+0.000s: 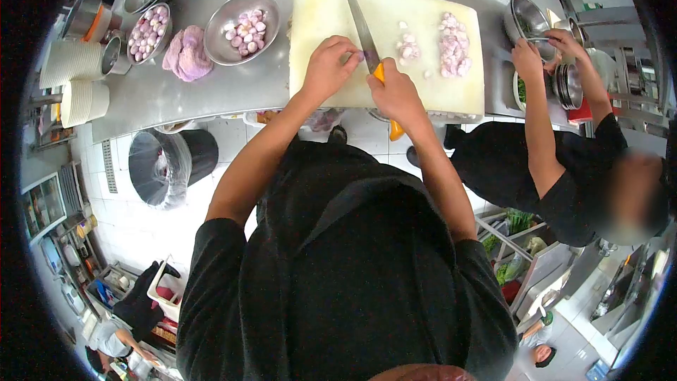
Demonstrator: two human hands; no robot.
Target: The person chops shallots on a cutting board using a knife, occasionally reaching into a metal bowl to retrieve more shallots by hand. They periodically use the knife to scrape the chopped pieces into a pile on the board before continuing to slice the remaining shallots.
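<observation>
My right hand (397,92) is wrapped round the orange handle of a large knife (360,25), whose blade points away over the cream cutting board (317,10). Left of the blade, my left hand (330,63) has its fingers pinched at a small purplish piece (362,56), probably a shallot, close to the knife. Right of the knife lie a small heap of cut shallots (407,48) and a larger heap (454,46). A metal bowl (215,35) of peeled shallots stands left of the board.
Another bowl of shallots (148,34) and a purple cloth (187,53) are at the left. Stacked white containers (83,102) stand at the counter's left end. A co-worker (557,169) handles a metal bowl (527,17) at the right. A lined bin (156,168) is below the counter.
</observation>
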